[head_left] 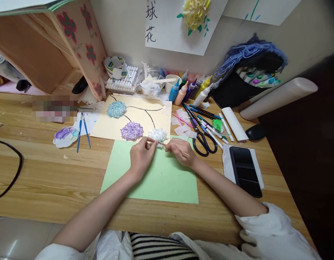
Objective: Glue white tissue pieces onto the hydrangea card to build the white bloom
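My left hand (141, 155) and my right hand (180, 151) meet over the top edge of a light green paper sheet (156, 180). Both are closed in a pinch around a thin wooden stick (184, 154) with a small piece of white tissue at its tip. Just beyond the fingers lies a cream sheet (137, 115) with three tissue flowers on drawn black stems: a blue one (116, 109), a purple one (131, 130) and a white one (157, 134).
Black scissors (203, 141), small white paper squares (183, 128) and several markers (207, 119) lie to the right. Paint bottles (188, 90), a bowl (150, 88), a palette (65, 136), two blue brushes (82, 131) and a black phone (244, 169) surround the work.
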`<state>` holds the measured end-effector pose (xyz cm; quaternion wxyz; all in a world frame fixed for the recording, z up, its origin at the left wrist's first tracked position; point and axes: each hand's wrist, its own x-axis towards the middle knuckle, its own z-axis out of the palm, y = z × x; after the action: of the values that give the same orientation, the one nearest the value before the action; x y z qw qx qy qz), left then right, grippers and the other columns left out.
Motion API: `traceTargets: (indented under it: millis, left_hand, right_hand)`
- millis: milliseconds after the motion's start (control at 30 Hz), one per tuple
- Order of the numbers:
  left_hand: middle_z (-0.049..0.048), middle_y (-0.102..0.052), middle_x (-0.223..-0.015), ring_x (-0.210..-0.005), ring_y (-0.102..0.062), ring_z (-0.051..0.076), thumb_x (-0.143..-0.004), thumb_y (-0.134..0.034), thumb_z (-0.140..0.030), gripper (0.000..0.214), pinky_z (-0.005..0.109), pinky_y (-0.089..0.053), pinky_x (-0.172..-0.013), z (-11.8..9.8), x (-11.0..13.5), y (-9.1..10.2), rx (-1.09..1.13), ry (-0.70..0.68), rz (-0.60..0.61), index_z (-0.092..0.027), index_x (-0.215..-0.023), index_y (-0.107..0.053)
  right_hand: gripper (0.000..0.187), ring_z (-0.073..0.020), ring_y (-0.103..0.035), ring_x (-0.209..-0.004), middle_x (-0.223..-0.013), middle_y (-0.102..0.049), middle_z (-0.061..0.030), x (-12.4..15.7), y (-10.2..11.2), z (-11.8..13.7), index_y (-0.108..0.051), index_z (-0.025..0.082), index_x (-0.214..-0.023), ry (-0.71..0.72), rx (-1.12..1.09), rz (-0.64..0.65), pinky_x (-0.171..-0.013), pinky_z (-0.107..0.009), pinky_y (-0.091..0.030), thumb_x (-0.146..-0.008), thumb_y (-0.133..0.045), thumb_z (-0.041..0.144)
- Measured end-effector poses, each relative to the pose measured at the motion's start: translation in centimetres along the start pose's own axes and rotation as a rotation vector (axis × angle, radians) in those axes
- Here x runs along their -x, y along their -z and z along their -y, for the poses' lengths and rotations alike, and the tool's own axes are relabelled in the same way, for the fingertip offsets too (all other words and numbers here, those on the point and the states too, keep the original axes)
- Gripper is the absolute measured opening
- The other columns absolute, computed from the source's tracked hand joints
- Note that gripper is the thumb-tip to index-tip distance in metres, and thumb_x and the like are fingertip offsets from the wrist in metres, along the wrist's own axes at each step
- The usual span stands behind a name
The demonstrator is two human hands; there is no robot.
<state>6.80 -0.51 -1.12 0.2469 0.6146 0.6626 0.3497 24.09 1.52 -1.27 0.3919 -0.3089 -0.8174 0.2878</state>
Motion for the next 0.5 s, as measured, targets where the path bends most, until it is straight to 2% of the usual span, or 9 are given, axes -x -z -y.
traceTargets:
  millis: [200, 333, 500]
  left_hand:
    - [-0.0057, -0.047, -0.049, -0.048, -0.044, 0.009, -0.084, -0.05, -0.04, 0.025, 0.021, -0.031, -0.053, 0.7, -0.5, 1.1, -0.101, 0.032, -0.059, -0.019, -0.078, -0.063]
    - [-0.0025, -0.057, -0.057, -0.054, -0.05, 0.012, -0.085, -0.048, -0.036, 0.025, 0.023, -0.03, -0.054, 0.9, -0.7, 1.6, -0.218, 0.083, -0.01, -0.02, -0.082, -0.066]
    - [-0.001, -0.063, -0.063, -0.058, -0.055, 0.014, -0.085, -0.047, -0.034, 0.023, 0.024, -0.028, -0.054, 0.7, -0.4, 1.8, -0.33, 0.087, 0.03, -0.023, -0.09, -0.067]
  right_hand:
    - [0.04, -0.0131, -0.051, -0.06, -0.062, -0.055, -0.0023, -0.2, 0.0, -0.3, -0.055, 0.018, -0.071, -0.023, 0.023, -0.012, -0.063, -0.028, -0.041, -0.096, -0.025, 0.027]
    - [0.042, -0.013, -0.052, -0.059, -0.06, -0.055, -0.0022, -0.5, 0.1, -0.3, -0.054, 0.018, -0.068, -0.079, 0.005, -0.007, -0.062, -0.028, -0.041, -0.096, -0.025, 0.03]
    - [0.049, -0.0112, -0.053, -0.053, -0.053, -0.052, 0.0003, -2.4, -0.2, 0.5, -0.05, 0.019, -0.059, -0.351, -0.066, -0.061, -0.058, -0.025, -0.042, -0.096, -0.025, 0.039]
